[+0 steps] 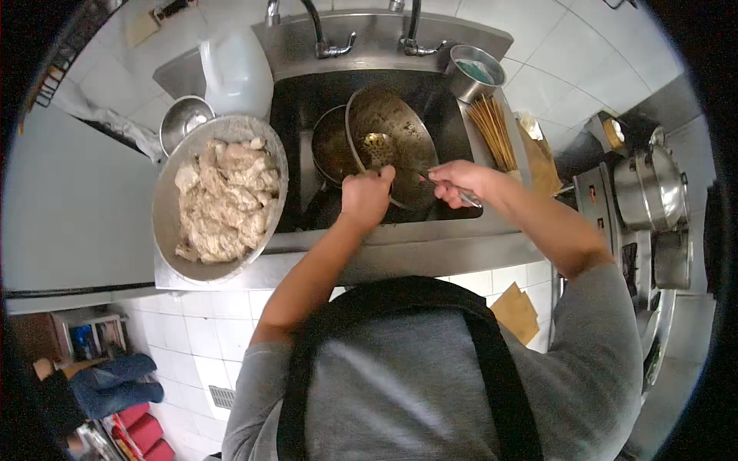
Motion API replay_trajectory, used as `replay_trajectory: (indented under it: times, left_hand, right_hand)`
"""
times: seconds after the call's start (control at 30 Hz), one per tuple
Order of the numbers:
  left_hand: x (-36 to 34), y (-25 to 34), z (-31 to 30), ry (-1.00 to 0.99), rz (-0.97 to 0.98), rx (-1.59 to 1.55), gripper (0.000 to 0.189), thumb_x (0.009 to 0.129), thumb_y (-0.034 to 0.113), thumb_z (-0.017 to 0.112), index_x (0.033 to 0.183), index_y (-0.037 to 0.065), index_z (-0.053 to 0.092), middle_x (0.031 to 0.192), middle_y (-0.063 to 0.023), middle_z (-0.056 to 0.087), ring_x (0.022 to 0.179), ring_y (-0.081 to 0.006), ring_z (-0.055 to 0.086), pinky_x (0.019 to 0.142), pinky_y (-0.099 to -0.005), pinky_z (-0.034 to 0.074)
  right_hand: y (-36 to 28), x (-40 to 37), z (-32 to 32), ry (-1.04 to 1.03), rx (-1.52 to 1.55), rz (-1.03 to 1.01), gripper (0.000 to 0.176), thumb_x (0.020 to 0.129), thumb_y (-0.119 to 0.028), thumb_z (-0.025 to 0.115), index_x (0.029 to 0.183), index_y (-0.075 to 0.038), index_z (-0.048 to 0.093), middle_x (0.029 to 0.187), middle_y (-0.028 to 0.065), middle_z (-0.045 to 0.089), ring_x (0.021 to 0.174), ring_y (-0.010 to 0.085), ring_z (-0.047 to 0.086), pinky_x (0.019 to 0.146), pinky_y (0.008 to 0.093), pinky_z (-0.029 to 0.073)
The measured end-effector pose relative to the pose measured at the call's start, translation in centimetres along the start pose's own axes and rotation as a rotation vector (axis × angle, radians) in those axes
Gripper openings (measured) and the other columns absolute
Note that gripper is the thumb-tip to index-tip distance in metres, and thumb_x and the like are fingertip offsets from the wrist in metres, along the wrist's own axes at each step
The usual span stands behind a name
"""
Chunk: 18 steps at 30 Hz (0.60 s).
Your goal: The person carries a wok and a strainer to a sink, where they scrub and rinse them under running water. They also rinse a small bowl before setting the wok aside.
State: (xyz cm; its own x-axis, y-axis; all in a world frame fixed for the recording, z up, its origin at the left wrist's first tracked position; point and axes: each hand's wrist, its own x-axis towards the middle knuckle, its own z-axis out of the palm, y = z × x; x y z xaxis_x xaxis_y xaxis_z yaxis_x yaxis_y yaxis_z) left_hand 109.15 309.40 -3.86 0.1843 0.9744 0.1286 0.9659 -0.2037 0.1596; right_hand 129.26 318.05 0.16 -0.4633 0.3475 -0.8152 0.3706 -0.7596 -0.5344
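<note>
My left hand [367, 198] is closed on the near rim of a large, worn wok [403, 127], which is tilted up in the sink. My right hand [460, 184] grips the metal handle of a slotted spoon [378, 148]. Its perforated, yellowish head appears inside the wok, though the thin shaft between is hard to make out. Behind the tilted wok, to its left, sits another dark round pan [329, 146], partly hidden.
A large metal bowl [163, 223] of pale raw meat [227, 200] stands left of the sink [296, 96], near a white jug [240, 73] and a small steel bowl [175, 127]. Wooden sticks [492, 131] and a metal pot [465, 83] lie right. A person [115, 384] is lower left.
</note>
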Motion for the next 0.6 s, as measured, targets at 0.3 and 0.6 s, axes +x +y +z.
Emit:
replay_trajectory:
  times: [0.3, 0.6]
  left_hand:
    - [-3.5, -1.4, 2.4, -0.041, -0.232, -0.096, 0.038, 0.075, 0.035, 0.062, 0.098, 0.011, 0.044, 0.073, -0.0131, 0.06, 0.068, -0.0312, 0.061, 0.059, -0.0427, 0.048]
    - [-4.4, -4.9, 4.1, -0.27, -0.497, -0.266, 0.053, 0.074, 0.029, 0.066, 0.116, 0.009, 0.042, 0.11, -0.0151, 0.057, 0.099, -0.0335, 0.056, 0.082, -0.0421, 0.045]
  right_hand:
    - [3.5, 9.8, 0.0, -0.303, 0.668, -0.086, 0.015, 0.092, -0.02, 0.041, 0.093, -0.006, 0.045, 0.06, -0.0017, 0.04, 0.043, 0.0045, 0.035, 0.04, 0.0201, 0.028]
    - [5.7, -7.0, -2.5, -0.376, 0.797, -0.375, 0.022, 0.092, -0.02, 0.042, 0.108, -0.005, 0.047, 0.061, -0.0019, 0.038, 0.043, 0.0048, 0.033, 0.041, 0.0208, 0.028]
